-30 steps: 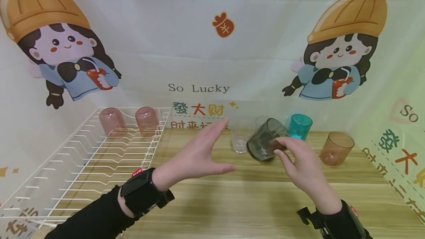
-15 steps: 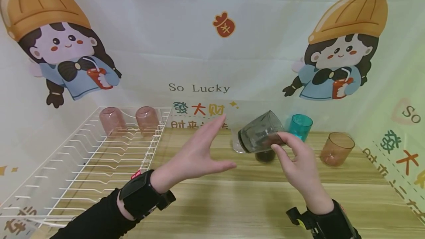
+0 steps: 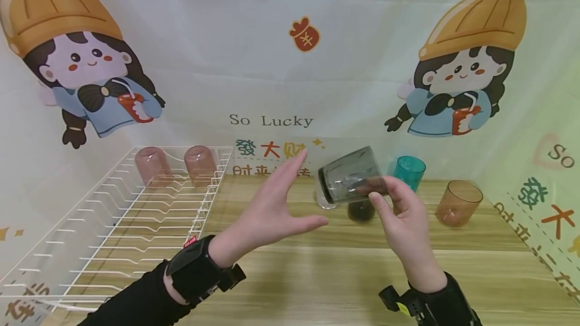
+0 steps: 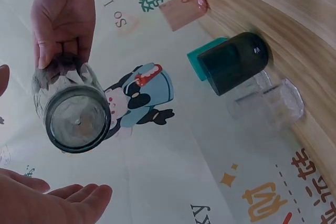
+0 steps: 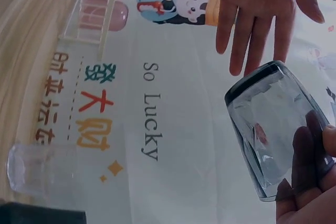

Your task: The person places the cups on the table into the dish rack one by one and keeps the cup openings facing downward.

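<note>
A smoky grey drinking glass (image 3: 340, 185) is tilted nearly onto its side above the table, its base pointing left. My right hand (image 3: 408, 225) grips it near the rim, thumb on the near side and fingers behind. In the left wrist view the round base of the glass (image 4: 79, 121) faces the camera. My left hand (image 3: 267, 205) is held apart from the glass, fingers straight and thumb spread, holding nothing. In the right wrist view the left palm (image 5: 262, 3) shows just beyond the base. Below the held glass stands a dark glass (image 3: 361, 212), partly hidden by it.
A white wire rack (image 3: 209, 196) on the left bears two upside-down pink glasses (image 3: 153, 165). Clear glasses (image 4: 278, 103) stand at the back, mostly hidden in the head view. A teal glass (image 3: 410, 171) and an amber glass (image 3: 459, 202) stand to the right. A printed cloth hangs behind.
My right hand has lifted the grey glass up and to the left, tipping it further toward horizontal. The dark glass beneath has come into sight. My left hand has barely moved.
</note>
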